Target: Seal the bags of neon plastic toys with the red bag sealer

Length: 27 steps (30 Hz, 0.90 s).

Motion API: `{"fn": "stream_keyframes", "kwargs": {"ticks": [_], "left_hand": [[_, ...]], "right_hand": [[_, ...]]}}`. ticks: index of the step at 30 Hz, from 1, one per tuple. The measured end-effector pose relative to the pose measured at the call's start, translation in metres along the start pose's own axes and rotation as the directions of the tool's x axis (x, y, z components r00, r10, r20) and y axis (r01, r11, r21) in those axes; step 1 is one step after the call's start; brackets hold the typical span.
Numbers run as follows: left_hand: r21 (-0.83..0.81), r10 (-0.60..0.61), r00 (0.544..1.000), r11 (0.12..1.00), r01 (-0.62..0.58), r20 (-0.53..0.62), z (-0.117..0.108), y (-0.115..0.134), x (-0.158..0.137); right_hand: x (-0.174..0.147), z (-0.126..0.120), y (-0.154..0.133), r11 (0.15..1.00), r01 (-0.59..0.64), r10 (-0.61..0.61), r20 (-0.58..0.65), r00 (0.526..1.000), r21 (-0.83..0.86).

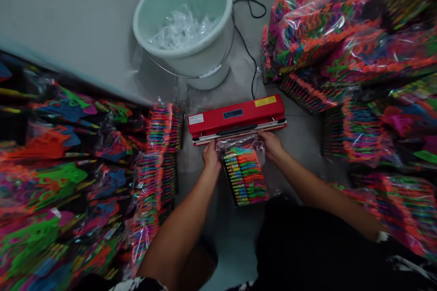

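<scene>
A red bag heat sealer (218, 117) lies in front of me, its long bar along the near edge. Between my hands is a clear plastic bag (254, 167) packed with rows of bright toy pieces in orange, green and blue. Its open end reaches the sealer's bar. My left hand (211, 157) pinches the left corner of that end, just below the bar. At the right corner, my right hand (271, 144) is closed on the plastic, with its fingertips close to the bar. Some fingers are hidden under the bag edge.
Beyond the sealer stands a pale bucket (182, 61) with crumpled clear plastic inside. A black cord (251, 54) runs behind it. Packed colourful bags rise in a stack (314, 32) on the right, and more bundles (159, 163) line the left.
</scene>
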<state>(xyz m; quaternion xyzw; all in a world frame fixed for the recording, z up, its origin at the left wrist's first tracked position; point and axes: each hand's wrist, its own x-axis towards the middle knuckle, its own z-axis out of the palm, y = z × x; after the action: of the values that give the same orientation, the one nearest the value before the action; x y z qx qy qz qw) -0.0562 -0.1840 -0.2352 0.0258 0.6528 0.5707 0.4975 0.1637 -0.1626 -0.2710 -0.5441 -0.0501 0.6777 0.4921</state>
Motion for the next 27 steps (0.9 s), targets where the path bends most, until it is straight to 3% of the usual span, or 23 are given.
{"fn": "stream_keyframes", "kwargs": {"ticks": [4,7,9,14,19,25,27], "left_hand": [[-0.010,0.043,0.997,0.999,-0.044,-0.067,0.007,-0.005,0.003],[0.004,0.104,0.992,0.995,-0.104,-0.067,0.003,-0.011,-0.003],[0.021,0.099,0.993,0.995,-0.098,-0.064,-0.003,-0.015,-0.006],[0.132,-0.054,0.997,0.990,0.047,0.048,-0.014,-0.020,-0.004],[0.222,-0.026,0.998,0.975,0.015,0.049,-0.019,-0.017,0.005],[0.352,0.170,0.984,0.926,-0.138,-0.061,-0.010,-0.014,0.014],[0.373,0.218,0.973,0.911,-0.174,-0.080,-0.004,-0.014,0.018]], "right_hand": [[0.004,0.005,-0.004,0.981,-0.154,0.165,-0.099,0.981,0.116],[0.004,0.004,-0.007,0.974,-0.197,0.209,-0.111,0.972,0.114],[0.003,0.003,-0.008,0.976,-0.193,0.203,-0.111,0.973,0.097],[-0.002,0.002,-0.011,0.988,-0.146,0.153,-0.149,0.977,0.056],[-0.001,0.000,-0.019,0.996,-0.037,0.017,-0.245,0.969,-0.080],[0.011,-0.006,-0.028,0.977,-0.192,0.204,-0.128,0.971,0.094],[0.011,-0.006,-0.027,0.984,-0.141,0.149,-0.070,0.986,0.105]]}}
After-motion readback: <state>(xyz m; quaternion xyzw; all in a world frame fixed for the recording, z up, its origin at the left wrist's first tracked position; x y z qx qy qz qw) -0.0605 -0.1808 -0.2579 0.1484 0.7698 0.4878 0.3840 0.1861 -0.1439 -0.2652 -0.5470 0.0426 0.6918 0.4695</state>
